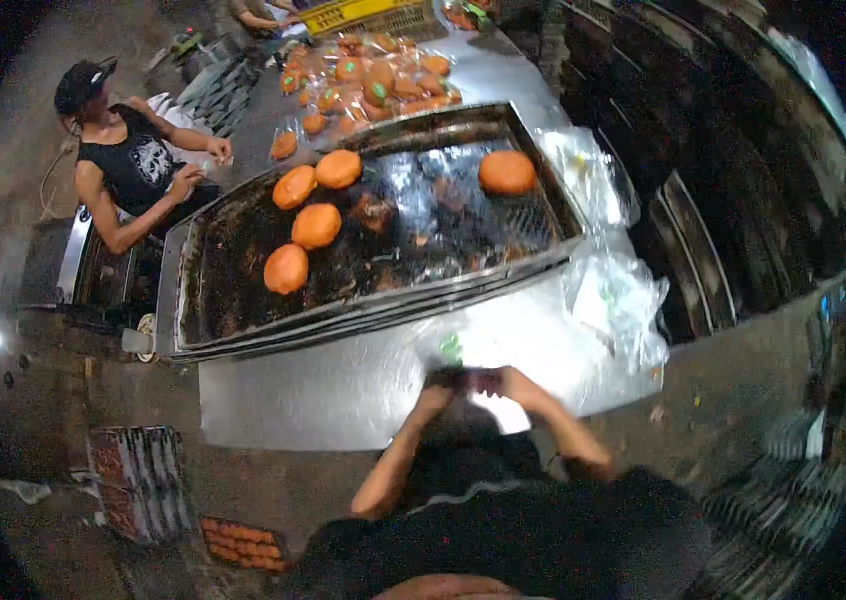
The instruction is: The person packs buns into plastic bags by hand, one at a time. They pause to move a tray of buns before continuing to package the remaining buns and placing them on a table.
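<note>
Left hand (433, 396) and right hand (517, 387) are close together at lower centre, over the bench (293, 405); their fingers look curled in at a blurred, green-marked bag (451, 348), though blur hides how far they are closed and whether they hold it; beyond, the tray (383, 300) has five bare buns (316, 226), four left of centre, one upper right; at top centre many bagged buns (378, 82) overlap, too heaped to count; so much looks bagged, five remain bare; two bag piles (615, 310) lie right of the tray; one co-worker (133, 150), upper left.
</note>
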`<state>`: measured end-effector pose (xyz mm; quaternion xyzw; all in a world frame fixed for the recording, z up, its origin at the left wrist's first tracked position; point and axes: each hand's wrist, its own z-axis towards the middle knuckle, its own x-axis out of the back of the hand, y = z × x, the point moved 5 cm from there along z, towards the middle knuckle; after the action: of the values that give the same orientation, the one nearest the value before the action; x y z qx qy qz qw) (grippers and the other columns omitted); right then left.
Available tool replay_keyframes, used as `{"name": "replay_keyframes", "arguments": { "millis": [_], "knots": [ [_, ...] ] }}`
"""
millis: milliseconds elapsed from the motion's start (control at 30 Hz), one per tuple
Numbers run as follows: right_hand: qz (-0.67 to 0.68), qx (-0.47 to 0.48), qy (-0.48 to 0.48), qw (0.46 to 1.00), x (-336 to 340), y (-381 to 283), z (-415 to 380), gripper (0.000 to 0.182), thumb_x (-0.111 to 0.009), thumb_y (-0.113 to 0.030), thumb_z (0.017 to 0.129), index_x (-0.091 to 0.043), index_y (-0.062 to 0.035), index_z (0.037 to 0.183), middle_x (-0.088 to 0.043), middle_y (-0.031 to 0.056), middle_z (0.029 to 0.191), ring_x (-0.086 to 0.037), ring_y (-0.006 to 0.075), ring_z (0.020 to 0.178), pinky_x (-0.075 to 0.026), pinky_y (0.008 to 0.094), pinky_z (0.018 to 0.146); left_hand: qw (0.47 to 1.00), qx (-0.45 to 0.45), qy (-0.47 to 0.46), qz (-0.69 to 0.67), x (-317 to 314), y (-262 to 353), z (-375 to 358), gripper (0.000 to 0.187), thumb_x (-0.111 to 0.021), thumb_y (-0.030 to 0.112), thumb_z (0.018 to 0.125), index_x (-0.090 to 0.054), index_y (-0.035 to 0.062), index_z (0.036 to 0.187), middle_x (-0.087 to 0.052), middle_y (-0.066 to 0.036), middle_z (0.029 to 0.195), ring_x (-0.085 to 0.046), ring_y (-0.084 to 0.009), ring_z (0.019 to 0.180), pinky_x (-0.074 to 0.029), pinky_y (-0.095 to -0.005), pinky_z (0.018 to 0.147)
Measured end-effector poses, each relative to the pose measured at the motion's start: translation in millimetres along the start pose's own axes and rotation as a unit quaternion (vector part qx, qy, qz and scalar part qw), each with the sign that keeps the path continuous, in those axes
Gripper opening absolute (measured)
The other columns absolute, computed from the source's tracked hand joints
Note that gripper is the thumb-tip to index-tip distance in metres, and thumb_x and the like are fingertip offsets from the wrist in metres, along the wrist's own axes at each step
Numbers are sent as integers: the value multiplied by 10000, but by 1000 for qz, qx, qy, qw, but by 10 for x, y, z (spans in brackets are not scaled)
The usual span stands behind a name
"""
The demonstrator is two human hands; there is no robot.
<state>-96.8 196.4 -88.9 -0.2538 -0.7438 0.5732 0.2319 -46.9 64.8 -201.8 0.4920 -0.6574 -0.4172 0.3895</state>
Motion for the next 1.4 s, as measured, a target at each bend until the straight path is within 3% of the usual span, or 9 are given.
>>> {"name": "replay_keyframes", "arguments": {
  "millis": [100, 333, 800, 833, 1000, 1100, 1200, 1267, 1400],
  "knots": [
    [-259, 127, 30, 957, -133, 576, -68, 272, -570, -208, 769, -559, -38, 981, -590, 118, 703, -543, 171, 638, -421, 284, 595, 992, 64, 103, -38, 16, 287, -98, 213, -493, 71, 791, -570, -14, 971, -598, -92, 918, -549, -183, 847, -432, -295, 762],
    [-137, -22, 299, 944, 25, 249, -489, 165, -399, -185, 875, -400, -23, 847, -556, 122, 597, -551, 211, 488, -435, 320, 459, 988, 36, 18, -150, -360, 815, -86, 191, -638, 137, 738, -598, -11, 852, -602, -42, 762, -550, -104, 665, -453, -232, 590],
    [-68, -119, 191, 972, -437, -349, -285, 274, -373, -67, 825, -451, -33, 1086, -562, 82, 533, -541, 153, 405, -440, 286, 387, 983, -30, 67, -167, 139, 1193, -383, 192, -650, 97, 694, -608, 3, 856, -574, -34, 751, -518, -88, 597, -418, -206, 548],
    [-195, 69, 155, 966, -317, -490, -121, 306, -387, -83, 821, -466, -40, 1114, -583, 86, 663, -568, 150, 579, -453, 277, 521, 964, -214, 156, -11, 177, 1513, -440, 162, -650, 96, 692, -618, 17, 830, -577, -37, 757, -525, -107, 620, -424, -213, 562],
    [555, 237, 121, 789, 29, -1432, 396, 494, -459, -390, 837, -368, -115, 1237, -419, 151, 1210, -463, 232, 1059, -414, 326, 825, 885, -342, 303, 95, 333, 2168, -602, 406, -621, 62, 713, -508, 45, 1103, -561, -82, 809, -555, -168, 750, -462, -264, 684],
    [613, 135, -12, 778, -431, -1412, 546, 563, -491, -379, 819, -293, -115, 1274, -385, 182, 1232, -451, 251, 1073, -421, 319, 842, 801, -228, 197, -518, 712, 1967, -287, 405, -557, 91, 781, -412, 38, 1156, -544, -86, 868, -545, -182, 814, -474, -328, 722],
    [47, 21, -6, 999, -126, -1223, 850, 590, -563, -269, 781, -304, 24, 1222, -516, 216, 1064, -529, 291, 958, -429, 370, 836, 735, -206, 196, -616, 1247, 1765, -336, 246, -496, 148, 836, -443, 71, 1063, -534, -67, 871, -529, -173, 814, -463, -380, 761],
    [-432, 238, 306, 814, 530, -1878, 1036, 663, -610, -306, 734, -320, 96, 1174, -502, 243, 1071, -528, 344, 944, -425, 410, 819, 714, -329, 267, -558, 1666, 1841, -547, 197, -459, 152, 856, -445, 83, 1040, -517, -57, 887, -513, -171, 821, -450, -401, 787],
    [-710, -66, 401, 576, 1904, -1204, 1991, 783, -613, -524, 616, -344, -55, 1183, -450, 235, 1099, -489, 386, 955, -456, 438, 713, 642, -324, 332, -610, 1890, 1942, -920, 268, -467, 154, 843, -402, 117, 1101, -476, -64, 972, -483, -219, 953, -419, -432, 856]
  ]
}}
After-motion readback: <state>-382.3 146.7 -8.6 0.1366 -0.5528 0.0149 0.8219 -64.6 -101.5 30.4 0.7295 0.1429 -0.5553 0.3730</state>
